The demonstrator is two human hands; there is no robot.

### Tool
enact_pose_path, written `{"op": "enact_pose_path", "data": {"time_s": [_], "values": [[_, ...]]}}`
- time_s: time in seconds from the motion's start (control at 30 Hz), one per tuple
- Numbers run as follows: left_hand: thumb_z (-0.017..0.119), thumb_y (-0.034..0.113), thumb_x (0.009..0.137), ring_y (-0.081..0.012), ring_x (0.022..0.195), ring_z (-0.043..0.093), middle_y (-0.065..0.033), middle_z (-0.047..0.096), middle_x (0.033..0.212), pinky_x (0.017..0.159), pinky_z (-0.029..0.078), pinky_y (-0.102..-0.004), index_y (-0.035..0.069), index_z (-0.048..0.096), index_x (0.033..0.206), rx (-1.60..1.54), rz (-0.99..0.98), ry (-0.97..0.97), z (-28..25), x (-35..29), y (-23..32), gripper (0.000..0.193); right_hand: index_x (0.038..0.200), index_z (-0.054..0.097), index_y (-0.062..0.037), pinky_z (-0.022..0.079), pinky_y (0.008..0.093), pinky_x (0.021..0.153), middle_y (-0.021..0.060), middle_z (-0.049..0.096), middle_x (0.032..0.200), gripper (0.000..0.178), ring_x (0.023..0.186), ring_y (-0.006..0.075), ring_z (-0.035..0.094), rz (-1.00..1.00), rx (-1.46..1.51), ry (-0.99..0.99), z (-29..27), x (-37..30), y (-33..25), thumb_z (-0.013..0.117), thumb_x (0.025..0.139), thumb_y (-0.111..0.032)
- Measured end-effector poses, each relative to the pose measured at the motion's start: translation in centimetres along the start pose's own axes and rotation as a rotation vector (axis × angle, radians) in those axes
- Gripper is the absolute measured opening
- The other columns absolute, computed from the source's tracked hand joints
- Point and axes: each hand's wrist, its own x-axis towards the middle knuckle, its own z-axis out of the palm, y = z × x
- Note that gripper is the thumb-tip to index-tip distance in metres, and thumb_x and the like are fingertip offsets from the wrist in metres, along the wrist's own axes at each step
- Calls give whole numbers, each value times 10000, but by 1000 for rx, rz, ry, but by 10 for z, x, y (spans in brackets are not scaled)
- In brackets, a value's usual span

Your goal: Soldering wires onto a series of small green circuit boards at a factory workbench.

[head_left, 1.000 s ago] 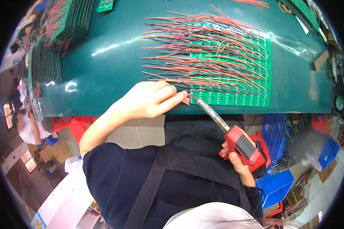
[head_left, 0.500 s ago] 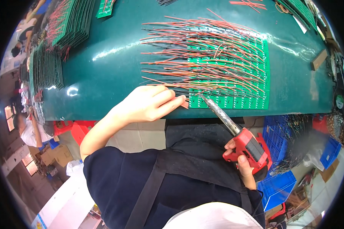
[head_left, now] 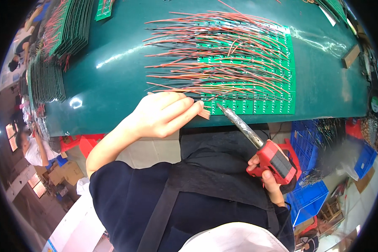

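Observation:
My left hand (head_left: 166, 114) is closed, thumb and fingers pinching a bundle of thin red-orange wires (head_left: 204, 114) whose ends stick out past the fingertips. They lie at the near left corner of a green circuit board panel (head_left: 274, 107). Rows of red and black wires (head_left: 172, 65) run across the panel and trail off its left side. In my right hand (head_left: 269, 179) is a red soldering gun (head_left: 277, 163), fingers wrapped round its grip. Its long metal barrel slants up to the left, the tip just over the panel's near edge, close to the bundle. Whether the tip touches is unclear.
Stacked green boards (head_left: 46, 80) stand along the table's left side. A small block (head_left: 350, 56) lies at the right. Blue crates (head_left: 307, 202) and a red stool (head_left: 88, 144) stand below the table's front edge. Another person (head_left: 35, 149) sits far left.
The table and panel have shifted up slightly in view. Both hands keep their hold; the wire ends and the soldering gun's tip are a little nearer the panel's near edge.

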Motion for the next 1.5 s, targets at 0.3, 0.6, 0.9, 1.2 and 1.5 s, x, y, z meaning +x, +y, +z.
{"op": "enact_pose_path", "data": {"time_s": [0.3,0.6,0.9,1.2,1.5], "values": [[690,68,642,-168,684,620,-56,598,811,582,521,-274,-6,665,970,43,4,-53,8,-2,-1,336,1284,421,148,556,277,586,176,671,853,639,673,199,673,29,6,-33,1,0,6,667,803,-194],[718,100,695,-128,646,578,-16,574,782,574,509,-258,13,648,949,72,14,-62,9,3,0,277,1256,464,144,547,254,617,150,672,848,616,661,169,671,28,-132,-75,-4,3,3,651,788,-211],[738,109,705,-122,651,578,-16,574,781,573,512,-255,17,654,933,76,5,-35,13,4,1,259,1255,447,151,548,282,629,160,674,840,634,673,194,675,0,-32,-12,-5,-4,6,654,803,-242],[744,103,705,-122,636,566,-14,570,778,570,510,-250,15,654,933,50,1,-53,19,9,2,260,1054,530,56,492,357,717,145,591,874,541,733,225,607,103,-28,56,-8,-8,-1,639,836,-427],[710,73,621,-188,682,619,-72,612,820,598,535,-283,-23,670,923,25,15,63,27,14,12,319,1183,459,94,520,321,675,183,623,882,645,722,217,634,128,31,98,-19,-15,4,666,807,-388]]}}
